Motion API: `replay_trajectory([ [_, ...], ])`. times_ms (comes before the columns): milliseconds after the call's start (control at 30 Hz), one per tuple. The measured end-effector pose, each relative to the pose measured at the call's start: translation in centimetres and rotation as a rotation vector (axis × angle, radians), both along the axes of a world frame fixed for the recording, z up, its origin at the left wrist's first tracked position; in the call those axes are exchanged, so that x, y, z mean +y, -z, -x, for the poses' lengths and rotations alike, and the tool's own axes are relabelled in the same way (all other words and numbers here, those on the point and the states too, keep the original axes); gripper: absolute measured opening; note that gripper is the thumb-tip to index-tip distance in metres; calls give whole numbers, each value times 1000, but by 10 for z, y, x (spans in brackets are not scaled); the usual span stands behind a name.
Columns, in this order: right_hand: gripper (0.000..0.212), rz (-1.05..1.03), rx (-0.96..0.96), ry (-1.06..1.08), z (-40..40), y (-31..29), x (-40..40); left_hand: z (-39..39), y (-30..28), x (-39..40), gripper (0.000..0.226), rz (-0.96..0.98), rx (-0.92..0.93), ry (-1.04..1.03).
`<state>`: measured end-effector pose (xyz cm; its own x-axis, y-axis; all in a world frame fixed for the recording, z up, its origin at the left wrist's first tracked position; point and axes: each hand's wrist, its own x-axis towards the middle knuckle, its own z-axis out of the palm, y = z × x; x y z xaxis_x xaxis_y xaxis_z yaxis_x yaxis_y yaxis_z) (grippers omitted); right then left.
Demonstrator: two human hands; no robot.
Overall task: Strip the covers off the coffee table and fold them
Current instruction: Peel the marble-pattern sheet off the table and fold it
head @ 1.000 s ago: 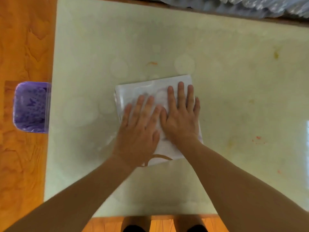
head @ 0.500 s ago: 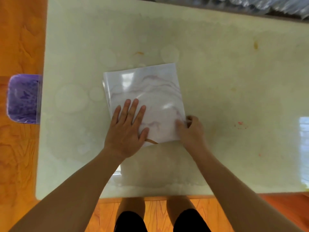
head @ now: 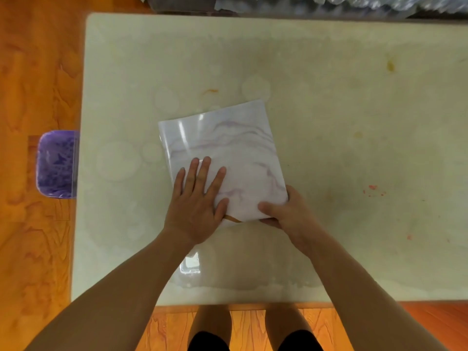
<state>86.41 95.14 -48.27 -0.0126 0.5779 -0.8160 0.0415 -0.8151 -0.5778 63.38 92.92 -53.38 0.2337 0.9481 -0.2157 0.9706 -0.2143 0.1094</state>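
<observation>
Folded cover lies near the middle of the surface, a bit toward the near-left, turned slightly off square w/ the edges. It's glossy white w/ faint purple marbling; light glare on its far-left part.

Left hand lies flat on the cover's near-left part, palm down, fingers straight and a little spread, thumb out toward the right hand. Pressing, not gripping.

Right hand is at the cover's near-right corner: thumb on top, other fingers curled under the edge, so it pinches that corner. Underside fingers mostly hidden.

A thin brown line shows at the cover's near edge, between the 2 hands.

Surface is pale cream w/ faint round ring marks, an orange smear beyond the cover, yellowish spot far right, small red specks to the right.

Purple bin sits on the wood floor just beside the surface's left edge. Person's legs show below the near edge.
</observation>
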Motion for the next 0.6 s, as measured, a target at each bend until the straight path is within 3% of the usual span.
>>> replay_trajectory([
  [67,47,-72,-82,-57,3,3,-2,-1,-1,1,65,6,1,9],
  [167,39,-205,-385,-178,16,6,-8,-3,-4,4,61,24,11,20],
  [233,35,-201,-470,-115,21,3,-13,-4,-5,5,62,39,15,28],
  [267,37,-170,-355,60,22,1,-18,-4,-6,5,63,36,19,33],
  [367,45,-34,234,674,40,-7,-40,-3,-5,5,64,27,11,31],
  [400,48,-30,279,743,49,-7,-47,-3,-5,6,64,27,6,33],
  [467,64,-36,191,722,73,-4,-53,-3,-4,7,66,42,8,35],
  [600,79,-4,-242,641,105,-7,-42,-3,-4,6,66,58,20,28],
])
